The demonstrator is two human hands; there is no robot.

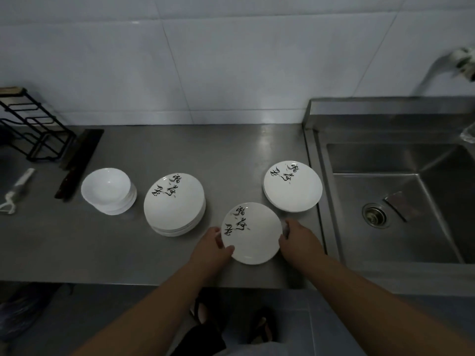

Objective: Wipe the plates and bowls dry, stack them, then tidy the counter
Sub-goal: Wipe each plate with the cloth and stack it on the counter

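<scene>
Just left of sink [359, 158], toward front: gripping plate [252, 233] at both sides w/ L hand [214, 246], thumb on rim, fingers curled under, and R hand [299, 240], curled round opp. edge. White, black brush lettering, face up. Right beside sink: small plate stack [293, 186]; farther left, bigger stack [174, 204], then bowls [109, 191].

On the steel tabletop [123, 253] a single plate [251, 233] with black brush lettering sits near the front edge; the left hand [214, 246] grips its left rim, thumb on top, and the right hand [299, 241] grips its right rim; a tall plate stack [174, 204] stands just to the left, a lower plate stack [293, 186] beside the sink [385, 176]; stacked white bowls [108, 191] farther left; a black wire rack [33, 124] by the wall.
</scene>
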